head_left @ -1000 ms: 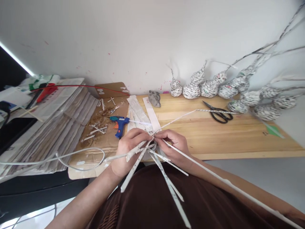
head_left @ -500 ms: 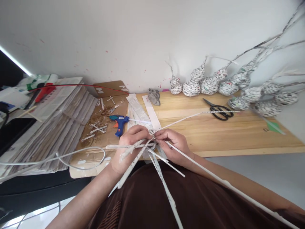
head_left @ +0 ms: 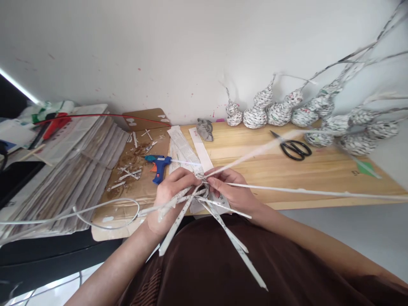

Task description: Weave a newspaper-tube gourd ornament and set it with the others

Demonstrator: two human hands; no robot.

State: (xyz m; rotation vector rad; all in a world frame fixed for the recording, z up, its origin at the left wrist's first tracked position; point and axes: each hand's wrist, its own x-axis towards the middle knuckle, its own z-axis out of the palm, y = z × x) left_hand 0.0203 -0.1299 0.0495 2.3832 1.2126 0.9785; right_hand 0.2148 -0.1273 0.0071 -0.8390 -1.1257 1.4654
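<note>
A small weaving of rolled newspaper strips (head_left: 201, 191) sits between both hands, close to my body, its loose ends fanning out toward my lap. My left hand (head_left: 174, 191) is closed round its left side, several strips crossing the palm. On the other side my right hand (head_left: 231, 186) pinches a paper strip at the woven knot. One long strip (head_left: 251, 154) runs up and right from the fingers, blurred by motion. Another long strip (head_left: 296, 191) stretches right past my right hand. The underside of the weaving is hidden by the fingers.
Black scissors (head_left: 295, 149) lie on the wooden board (head_left: 242, 140). Woven paper gourds (head_left: 255, 115) line the wall. A blue glue gun (head_left: 159, 165) and paper scraps rest on cardboard (head_left: 149, 187). A newspaper stack (head_left: 86, 170) and a looped white cable (head_left: 127, 199) are left.
The long strip on the right has swung up from across my forearm to nearly level over the board. The upper strip has moved too, and the loose ends have turned slightly rightward.
</note>
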